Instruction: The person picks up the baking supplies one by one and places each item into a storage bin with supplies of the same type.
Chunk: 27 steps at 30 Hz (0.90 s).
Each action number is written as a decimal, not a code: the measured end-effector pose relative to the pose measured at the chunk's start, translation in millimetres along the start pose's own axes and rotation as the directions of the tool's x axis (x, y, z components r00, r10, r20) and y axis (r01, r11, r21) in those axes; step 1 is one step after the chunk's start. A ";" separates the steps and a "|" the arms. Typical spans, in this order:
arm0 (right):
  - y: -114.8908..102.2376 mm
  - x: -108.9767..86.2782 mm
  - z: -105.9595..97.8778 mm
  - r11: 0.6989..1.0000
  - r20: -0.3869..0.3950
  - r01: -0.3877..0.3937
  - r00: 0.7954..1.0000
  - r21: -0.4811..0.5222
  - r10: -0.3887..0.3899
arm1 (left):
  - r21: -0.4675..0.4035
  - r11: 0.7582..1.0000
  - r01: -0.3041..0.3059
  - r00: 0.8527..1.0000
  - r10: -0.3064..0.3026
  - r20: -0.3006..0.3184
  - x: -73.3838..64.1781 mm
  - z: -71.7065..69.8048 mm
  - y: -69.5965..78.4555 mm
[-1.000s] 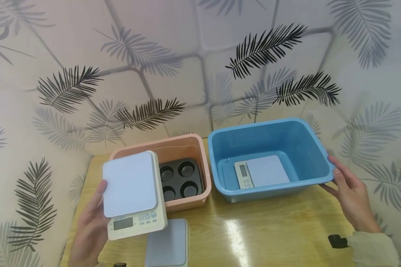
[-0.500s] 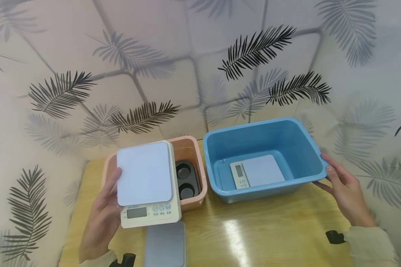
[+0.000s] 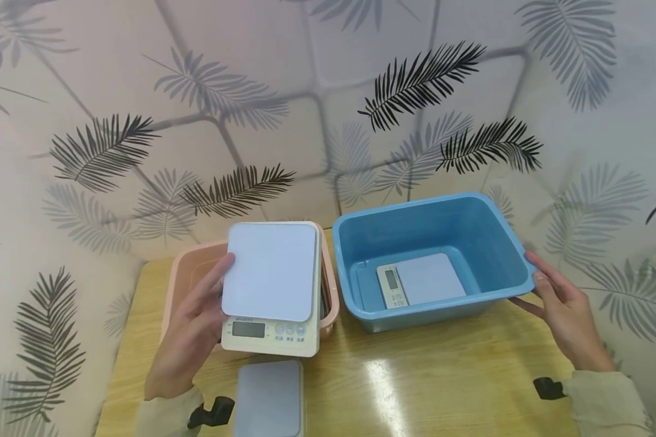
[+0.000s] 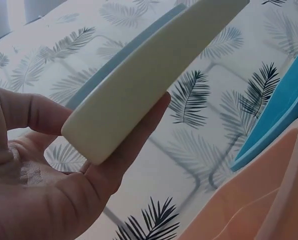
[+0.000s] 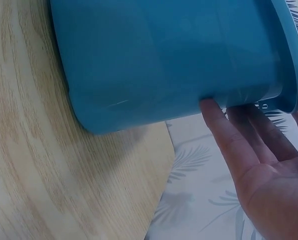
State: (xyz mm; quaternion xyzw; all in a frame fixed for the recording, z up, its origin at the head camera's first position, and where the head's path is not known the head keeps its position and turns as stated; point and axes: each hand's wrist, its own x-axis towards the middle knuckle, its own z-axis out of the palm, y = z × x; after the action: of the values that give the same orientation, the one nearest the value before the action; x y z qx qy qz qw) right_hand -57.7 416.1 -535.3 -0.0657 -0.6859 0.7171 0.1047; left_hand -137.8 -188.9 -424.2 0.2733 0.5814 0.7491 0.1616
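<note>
My left hand grips a cream kitchen scale with a white weighing plate by its left edge. It is held up over the pink basin, its display and buttons toward me. In the left wrist view, the scale's edge lies between thumb and fingers. My right hand holds the blue basin at its right rim. In the right wrist view, fingers touch the basin's outer wall. Inside the blue basin lies another kitchen scale.
Another pale scale lies on the wooden table in front of the pink basin. The muffin tin in the pink basin is mostly hidden behind the raised scale. A leaf-patterned wall covering stands close behind both basins.
My left hand has carried the scale to the right and slightly upward, across the front of the pink basin, covering the muffin tin. My right hand has stayed at the blue basin's rim.
</note>
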 end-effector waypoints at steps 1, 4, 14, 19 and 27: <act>0.1 -0.1 -0.2 1.000 0.000 0.001 1.000 0.004 -0.001 | 0.009 1.000 0.005 1.000 -0.005 0.005 2.9 1.0 1.1; 0.4 -0.5 -0.9 1.000 -0.004 0.001 1.000 0.004 -0.001 | 0.027 0.999 0.024 0.999 -0.025 0.024 12.3 3.3 3.6; -8.6 3.6 -3.4 0.980 -0.028 -0.070 0.997 -0.188 0.066 | 0.128 0.977 0.170 0.985 -0.169 -0.020 43.5 6.2 19.7; -11.1 4.1 -2.9 0.987 -0.002 -0.067 0.998 -0.148 0.067 | 0.135 0.952 0.274 0.961 -0.266 -0.077 57.9 13.8 27.2; -10.6 3.3 -5.4 0.978 -0.008 -0.079 0.997 -0.193 0.079 | 0.128 0.935 0.330 0.943 -0.332 -0.010 83.6 19.0 25.1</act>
State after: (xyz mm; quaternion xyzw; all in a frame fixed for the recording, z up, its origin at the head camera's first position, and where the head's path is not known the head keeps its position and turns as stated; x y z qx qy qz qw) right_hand -59.0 422.6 -524.9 -0.1028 -0.7492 0.6506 0.0694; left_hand -191.3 -134.0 -378.2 0.1857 0.6651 0.6707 0.2708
